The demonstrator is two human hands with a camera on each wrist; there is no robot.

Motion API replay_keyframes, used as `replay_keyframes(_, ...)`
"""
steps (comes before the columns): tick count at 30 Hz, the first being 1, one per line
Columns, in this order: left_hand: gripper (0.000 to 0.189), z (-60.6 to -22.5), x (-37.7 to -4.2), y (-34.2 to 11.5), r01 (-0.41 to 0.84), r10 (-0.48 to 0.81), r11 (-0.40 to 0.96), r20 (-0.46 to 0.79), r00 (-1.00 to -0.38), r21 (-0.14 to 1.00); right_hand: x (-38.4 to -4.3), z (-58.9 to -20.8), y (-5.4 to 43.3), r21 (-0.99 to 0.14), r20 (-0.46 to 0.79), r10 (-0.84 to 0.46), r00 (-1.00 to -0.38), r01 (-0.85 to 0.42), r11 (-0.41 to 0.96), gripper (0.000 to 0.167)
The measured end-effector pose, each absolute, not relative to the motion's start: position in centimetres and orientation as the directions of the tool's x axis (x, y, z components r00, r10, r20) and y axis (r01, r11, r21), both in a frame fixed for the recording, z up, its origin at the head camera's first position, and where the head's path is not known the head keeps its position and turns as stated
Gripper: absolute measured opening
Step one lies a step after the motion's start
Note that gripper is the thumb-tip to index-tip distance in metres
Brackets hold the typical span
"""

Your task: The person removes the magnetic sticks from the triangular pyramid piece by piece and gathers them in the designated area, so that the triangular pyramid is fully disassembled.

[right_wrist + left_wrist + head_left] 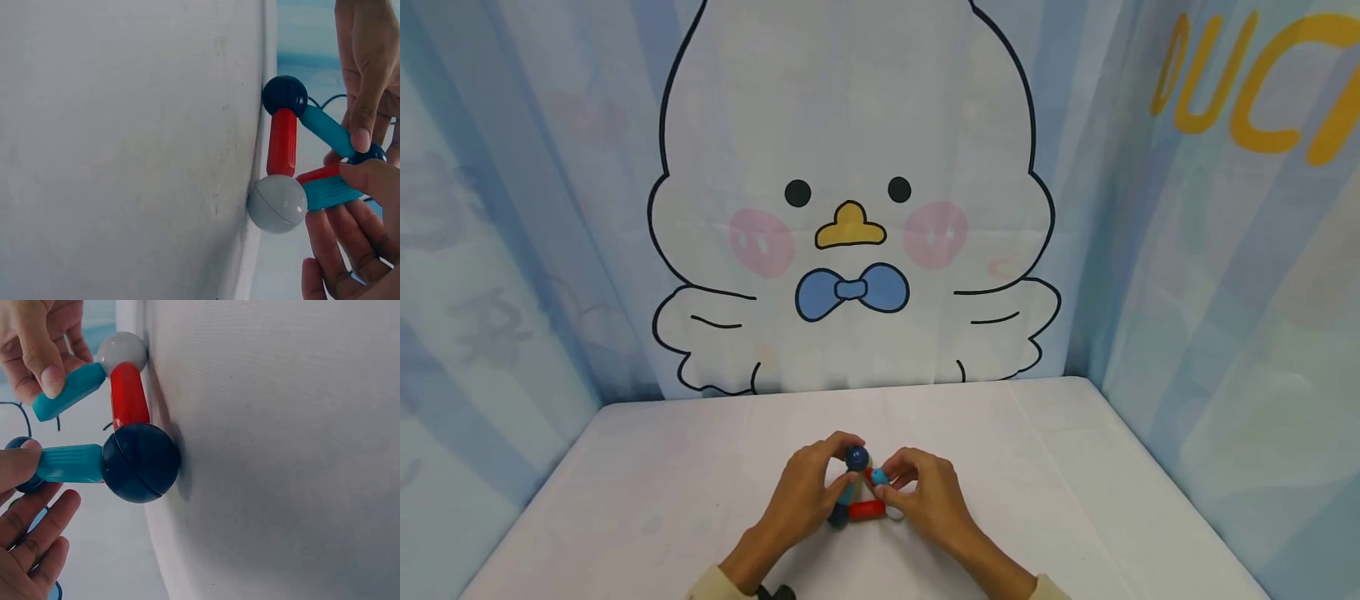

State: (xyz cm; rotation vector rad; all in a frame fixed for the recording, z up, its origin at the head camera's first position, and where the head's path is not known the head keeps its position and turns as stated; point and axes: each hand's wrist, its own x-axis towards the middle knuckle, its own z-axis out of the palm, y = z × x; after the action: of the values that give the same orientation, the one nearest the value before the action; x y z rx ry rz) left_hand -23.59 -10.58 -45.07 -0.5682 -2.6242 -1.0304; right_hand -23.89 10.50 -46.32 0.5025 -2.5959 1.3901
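Several balls and rods of a ball-and-rod building toy are joined in a frame between the hands. My left hand [805, 492] pinches the upper dark blue ball [857, 457] and the end of a teal rod [70, 464]. That rod runs down to another dark blue ball [141, 464] at the table. From there a red rod [867, 510] leads to a white ball [277, 204]. My right hand [934, 496] pinches a second teal rod [331, 190], which rises from the white ball. Another red rod [317, 174] shows beside it, partly hidden by the thumb.
The hands work over a white table [1037, 467]. Behind it hangs a curtain [850, 350] with a cartoon duck, and striped blue cloth [1225, 292] encloses the sides. A small black object [784, 592] shows near the left sleeve [718, 585].
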Motion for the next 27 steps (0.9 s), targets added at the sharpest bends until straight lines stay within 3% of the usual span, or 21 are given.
replay_keyframes(27,0.046,-45.4,-23.7,-11.9,0.327,0.093,0.7,0.373,-0.923,0.635,-23.5,-46.2,12.1,-0.788,0.244,-0.232,-0.942,-0.332,0.518,0.024)
